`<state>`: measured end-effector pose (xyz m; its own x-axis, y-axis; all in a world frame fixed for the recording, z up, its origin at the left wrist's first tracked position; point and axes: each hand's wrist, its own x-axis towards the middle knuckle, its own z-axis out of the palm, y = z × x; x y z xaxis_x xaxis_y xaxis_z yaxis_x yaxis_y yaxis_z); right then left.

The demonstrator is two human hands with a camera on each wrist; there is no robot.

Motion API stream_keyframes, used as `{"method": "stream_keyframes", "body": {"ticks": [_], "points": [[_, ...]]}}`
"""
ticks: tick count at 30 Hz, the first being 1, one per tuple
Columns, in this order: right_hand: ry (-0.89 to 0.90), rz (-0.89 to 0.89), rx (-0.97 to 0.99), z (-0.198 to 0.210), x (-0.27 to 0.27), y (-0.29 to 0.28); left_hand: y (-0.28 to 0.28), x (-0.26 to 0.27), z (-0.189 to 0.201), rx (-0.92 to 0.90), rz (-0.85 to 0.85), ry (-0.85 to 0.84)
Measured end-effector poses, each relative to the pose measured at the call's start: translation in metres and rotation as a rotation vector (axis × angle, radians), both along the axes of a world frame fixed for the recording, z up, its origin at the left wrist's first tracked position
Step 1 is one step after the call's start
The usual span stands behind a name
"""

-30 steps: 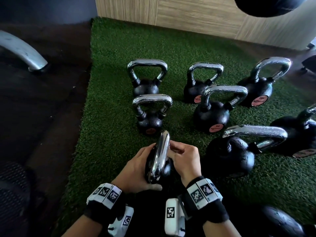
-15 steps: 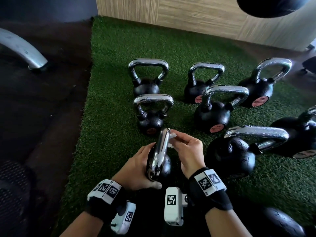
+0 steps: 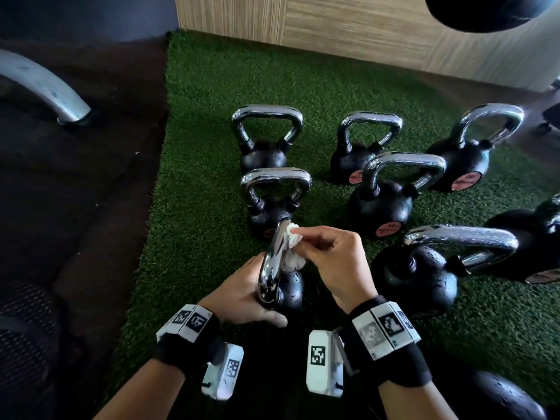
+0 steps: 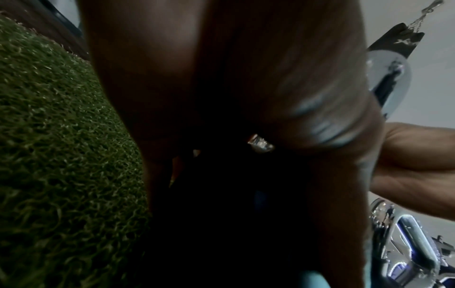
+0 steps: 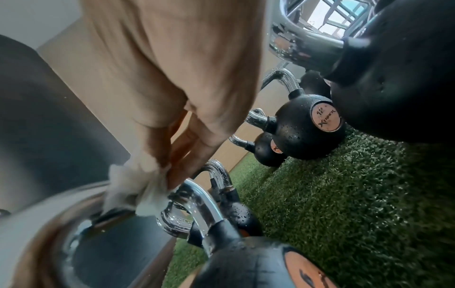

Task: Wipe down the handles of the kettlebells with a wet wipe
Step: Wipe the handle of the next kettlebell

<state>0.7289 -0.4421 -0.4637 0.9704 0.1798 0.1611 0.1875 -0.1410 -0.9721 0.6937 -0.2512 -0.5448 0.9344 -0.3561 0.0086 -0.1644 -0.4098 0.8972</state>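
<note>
Wiping step: right hand (image 3: 333, 262) pinches wet wipe (image 3: 292, 248) on handle (image 3: 272, 262), 12 o'clock end; left hand (image 3: 242, 295) cups kettlebell (image 3: 291, 289). Next: drag wipe toward 6 o'clock.

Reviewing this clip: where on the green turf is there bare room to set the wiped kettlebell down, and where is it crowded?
Bare turf lies left of the two left-hand kettlebells, up to the dark floor. More lies between the back row and the wooden wall. Right of the held kettlebell it is crowded: bells stand close together there.
</note>
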Motion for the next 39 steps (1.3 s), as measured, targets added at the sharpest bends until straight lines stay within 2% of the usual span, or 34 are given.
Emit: {"method": "stream_keyframes", "body": {"ticks": [3,8,14,22,28,30,32,35,37,39], "points": [[0.084,0.143,0.030,0.003,-0.008,0.001,0.002,0.001,-0.001,-0.036,-0.002,0.052],[0.098,0.092,0.082,0.006,-0.008,0.011,0.004,0.006,0.003,-0.041,0.003,0.107],[0.149,0.218,-0.058,0.003,-0.020,0.007,0.002,0.002,0.004,-0.089,-0.021,0.102],[0.198,0.192,-0.172,-0.019,-0.035,0.009,0.001,0.004,0.005,-0.073,-0.051,0.108],[0.213,0.195,-0.159,-0.021,-0.032,0.006,0.002,-0.004,0.011,-0.179,-0.126,0.083],[0.226,0.203,-0.190,-0.019,-0.029,0.006,0.000,-0.005,0.012,-0.156,-0.171,0.100],[0.222,0.250,-0.289,-0.017,-0.028,0.007,0.000,-0.006,0.015,-0.121,-0.135,0.102],[0.248,0.321,-0.365,-0.014,-0.028,0.006,0.004,-0.006,0.010,0.025,-0.080,0.007],[0.279,0.366,-0.327,-0.012,-0.029,0.003,0.005,-0.007,0.004,0.024,-0.065,-0.036],[0.339,0.438,-0.198,-0.011,-0.031,0.000,0.008,-0.006,-0.002,0.012,-0.043,0.001]]}}
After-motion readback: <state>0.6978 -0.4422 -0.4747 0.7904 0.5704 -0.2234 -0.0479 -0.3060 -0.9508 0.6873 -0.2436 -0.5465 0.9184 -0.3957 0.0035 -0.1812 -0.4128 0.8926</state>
